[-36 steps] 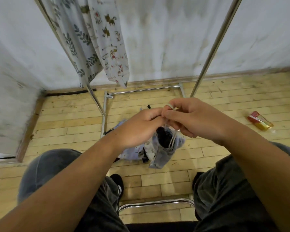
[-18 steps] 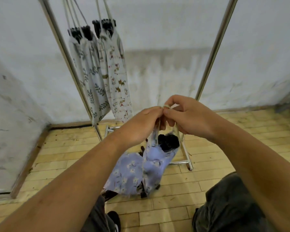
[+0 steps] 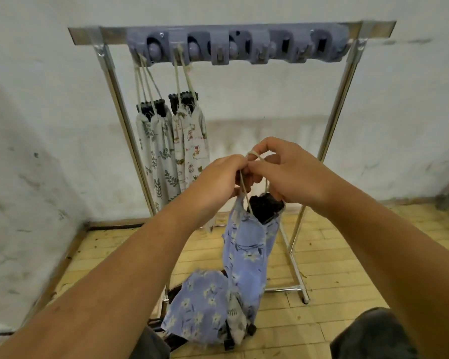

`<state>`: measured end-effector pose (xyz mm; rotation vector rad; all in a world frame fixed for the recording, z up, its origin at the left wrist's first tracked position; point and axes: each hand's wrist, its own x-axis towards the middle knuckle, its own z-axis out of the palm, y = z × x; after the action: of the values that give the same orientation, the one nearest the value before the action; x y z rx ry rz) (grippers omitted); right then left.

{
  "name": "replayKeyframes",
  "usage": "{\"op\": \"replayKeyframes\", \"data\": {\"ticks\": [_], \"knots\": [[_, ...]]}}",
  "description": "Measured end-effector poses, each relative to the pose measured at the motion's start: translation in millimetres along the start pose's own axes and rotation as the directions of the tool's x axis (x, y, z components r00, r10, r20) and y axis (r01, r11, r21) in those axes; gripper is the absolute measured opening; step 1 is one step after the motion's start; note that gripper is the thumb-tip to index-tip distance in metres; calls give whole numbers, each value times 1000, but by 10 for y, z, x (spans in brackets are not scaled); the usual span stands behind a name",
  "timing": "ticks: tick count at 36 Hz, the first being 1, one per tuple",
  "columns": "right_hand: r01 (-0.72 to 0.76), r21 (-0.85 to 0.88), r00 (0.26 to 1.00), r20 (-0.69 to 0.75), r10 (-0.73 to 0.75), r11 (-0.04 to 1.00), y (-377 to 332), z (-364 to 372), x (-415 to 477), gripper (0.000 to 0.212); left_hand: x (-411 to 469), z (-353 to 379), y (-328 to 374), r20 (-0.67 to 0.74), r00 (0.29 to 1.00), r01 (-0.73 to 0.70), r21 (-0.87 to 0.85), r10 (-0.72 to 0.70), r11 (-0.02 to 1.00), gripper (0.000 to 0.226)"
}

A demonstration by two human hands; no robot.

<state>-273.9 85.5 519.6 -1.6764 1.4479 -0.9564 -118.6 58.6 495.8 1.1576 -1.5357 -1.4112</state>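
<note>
A blue flowered drawstring bag (image 3: 248,252) with a black object poking out of its mouth hangs from a beige cord (image 3: 253,154). My left hand (image 3: 218,180) and my right hand (image 3: 290,172) meet above it, and both pinch the cord's loop. A metal rack (image 3: 114,81) stands against the wall behind, with a grey-blue hook strip (image 3: 244,45) along its top bar. Two filled bags hang from the strip's left hooks: a leaf-print bag (image 3: 156,154) and a cat-print bag (image 3: 192,149).
More blue flowered cloth (image 3: 202,304) lies on the wooden floor (image 3: 335,257) below my hands, by the rack's foot (image 3: 305,297). The strip's middle and right hooks (image 3: 296,47) carry nothing. A white wall closes the left and the back. My knees show at the bottom.
My head has tilted up, so the rack's top bar and hook strip have come into view. The blue bag has risen off the floor with both hands still on its cord.
</note>
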Motion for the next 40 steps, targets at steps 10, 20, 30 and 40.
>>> {"op": "replayKeyframes", "data": {"ticks": [10,20,30,40], "knots": [[147,-153,984,-79,-160,977,-252,-305,232,19,213,-147,519,-38,996,-91,-175,85,980,30],[206,-68,955,-205,-216,976,-285,-331,506,27,355,-297,768,-73,987,-151,-131,143,980,28],[187,330,971,-206,-123,925,-418,-203,971,26,631,-530,925,-202,952,-237,-14,229,971,30],[184,303,957,-273,-99,935,-656,-195,1384,24,949,-735,1135,-253,930,-269,34,268,963,26]]}}
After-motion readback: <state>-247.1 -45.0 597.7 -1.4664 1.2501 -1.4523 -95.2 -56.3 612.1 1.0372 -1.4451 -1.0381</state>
